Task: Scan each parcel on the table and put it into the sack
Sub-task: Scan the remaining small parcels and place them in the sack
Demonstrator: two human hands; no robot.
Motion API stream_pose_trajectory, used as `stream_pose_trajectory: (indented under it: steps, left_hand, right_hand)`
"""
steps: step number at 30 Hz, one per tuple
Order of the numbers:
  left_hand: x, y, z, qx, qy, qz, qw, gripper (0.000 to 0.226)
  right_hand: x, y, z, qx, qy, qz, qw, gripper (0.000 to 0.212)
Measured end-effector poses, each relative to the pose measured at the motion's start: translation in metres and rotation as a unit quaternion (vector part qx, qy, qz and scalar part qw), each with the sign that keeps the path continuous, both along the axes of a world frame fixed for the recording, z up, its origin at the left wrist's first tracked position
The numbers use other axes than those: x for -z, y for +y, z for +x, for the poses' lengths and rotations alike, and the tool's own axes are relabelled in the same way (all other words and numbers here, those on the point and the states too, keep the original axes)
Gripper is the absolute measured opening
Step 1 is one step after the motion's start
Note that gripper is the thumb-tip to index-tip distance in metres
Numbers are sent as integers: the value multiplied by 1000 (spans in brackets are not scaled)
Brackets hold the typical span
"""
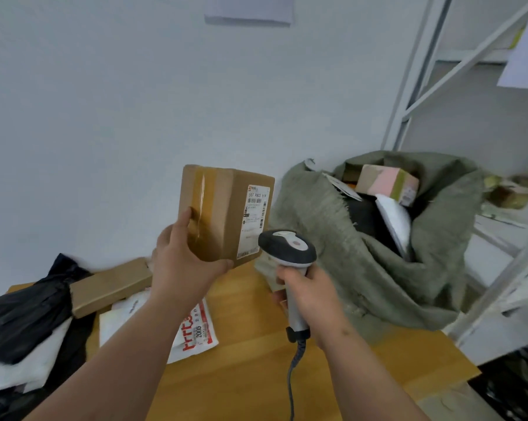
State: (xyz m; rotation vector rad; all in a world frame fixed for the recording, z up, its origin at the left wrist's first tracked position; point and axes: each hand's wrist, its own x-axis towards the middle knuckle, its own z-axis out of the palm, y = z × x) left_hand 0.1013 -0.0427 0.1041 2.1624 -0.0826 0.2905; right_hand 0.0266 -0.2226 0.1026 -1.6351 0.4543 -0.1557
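At the centre of the frame the left hand point(186, 262) holds a brown cardboard box point(223, 214) up off the table point(256, 360), thumb curled over the taped face on the left and fingers wrapped under the bottom edge, so the box stands upright with its long axis near vertical. Its white shipping label point(254, 221) runs down the right-hand face, turned toward the right side of the frame. The right hand point(308, 296) is wrapped tight around the grip of a corded scanner point(288, 249), whose dark head sits just beside the lower right corner of the box, near the bottom of the label and pointing up and left toward it. That is the relation the coming move turns on: the label lies just above and left of the scanner head, almost touching, so only a slight tilt of either hand should line the beam on the barcode. The green woven sack point(363, 253) gapes open at centre right, with parcels already inside, and lies to the right of the box, beyond the scanner hand. More parcels wait at lower left: a long brown box point(110, 287), a white mailer with red print point(195, 329) and a black plastic bag point(25, 311).
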Motion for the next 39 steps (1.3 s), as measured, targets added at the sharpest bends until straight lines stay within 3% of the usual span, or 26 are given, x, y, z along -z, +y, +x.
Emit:
stream_pose_trajectory:
  steps: [4,9,20,23,24,28,36,39]
  left_hand:
    - [-25,-56,-2,17,-53,16,998,114]
    - [-56,-115,-6,39,-103,45,993,113]
    - [-93,-229,2,133,-197,137,961,102]
    - [-92,-250,10,158,-215,178,947,102]
    - [-91,-256,14,166,-215,190,943,102]
    - [-86,-273,26,190,-208,248,927,100]
    - [-78,-290,46,187,-197,304,913,97]
    - [-77,-300,48,179,-193,311,913,97]
  right_hand:
    - [-18,-57,-1,40,-30,-10,999,18]
    - [-37,-120,-5,89,-61,-19,994,6]
    - [-44,-233,-10,255,-36,-18,966,13]
    - [-36,-248,-3,245,23,-5,969,49]
    - [-34,-251,-1,237,40,1,971,52]
    - [-26,-261,5,189,89,1,978,31]
    - [1,-270,23,176,114,74,975,37]
    - [5,-285,26,206,57,85,973,36]
